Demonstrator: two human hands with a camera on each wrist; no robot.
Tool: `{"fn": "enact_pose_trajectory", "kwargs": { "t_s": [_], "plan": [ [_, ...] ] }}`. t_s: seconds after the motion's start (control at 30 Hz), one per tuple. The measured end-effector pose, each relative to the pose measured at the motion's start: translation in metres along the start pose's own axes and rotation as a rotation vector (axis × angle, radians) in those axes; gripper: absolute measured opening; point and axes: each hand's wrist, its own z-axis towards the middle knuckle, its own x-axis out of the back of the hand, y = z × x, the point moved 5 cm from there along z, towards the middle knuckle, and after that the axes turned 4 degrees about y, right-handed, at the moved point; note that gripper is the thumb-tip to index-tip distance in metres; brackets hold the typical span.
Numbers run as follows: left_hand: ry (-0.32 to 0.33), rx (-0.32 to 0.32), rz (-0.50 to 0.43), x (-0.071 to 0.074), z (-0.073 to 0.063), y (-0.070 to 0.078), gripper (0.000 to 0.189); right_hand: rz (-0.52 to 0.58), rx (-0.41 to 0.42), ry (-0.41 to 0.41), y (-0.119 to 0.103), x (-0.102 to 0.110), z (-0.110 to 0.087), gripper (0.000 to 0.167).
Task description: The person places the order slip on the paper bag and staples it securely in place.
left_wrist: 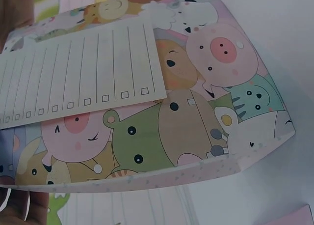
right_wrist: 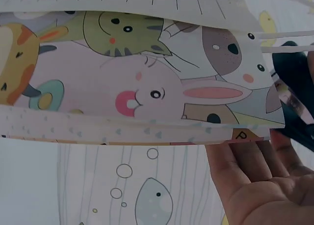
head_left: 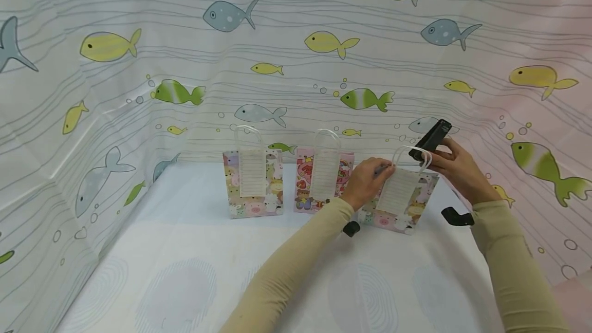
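At the right of the head view, a small paper gift bag (head_left: pixel 418 207) with cartoon animals stands tilted on the table. A lined checklist sheet (head_left: pixel 396 193) lies over its front, and white handles (head_left: pixel 427 161) loop above it. My left hand (head_left: pixel 367 181) pinches the top left of the bag together with the sheet. In my right hand (head_left: pixel 462 171) is a black stapler (head_left: pixel 432 140), gripped at the bag's top right beside the handles. The right wrist view has the stapler (right_wrist: pixel 294 95) at the bag's top edge, partly cut off by the frame.
Left of it stand a second animal-print gift bag (head_left: pixel 254 207) and a pink bear-print bag (head_left: pixel 302 189), each with a lined sheet on its front. The white table (head_left: pixel 185 240) meets a fish-patterned cloth (head_left: pixel 296 86) behind and at both sides.
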Motion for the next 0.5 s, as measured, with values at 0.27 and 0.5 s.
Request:
{"fn": "enact_pose_trajectory", "kwargs": {
  "t_s": [0.27, 0.5],
  "plan": [
    [0.018, -0.003, 0.02, 0.0016, 0.0003, 0.0015, 0.029, -0.132, 0.037, -0.067, -0.0079, -0.0089, 0.0078, 0.07],
    [0.03, -0.003, 0.033, 0.0007, 0.0008, 0.0021, 0.028, -0.231, 0.054, -0.08, -0.0108, -0.0107, 0.0091, 0.062]
  ]
}}
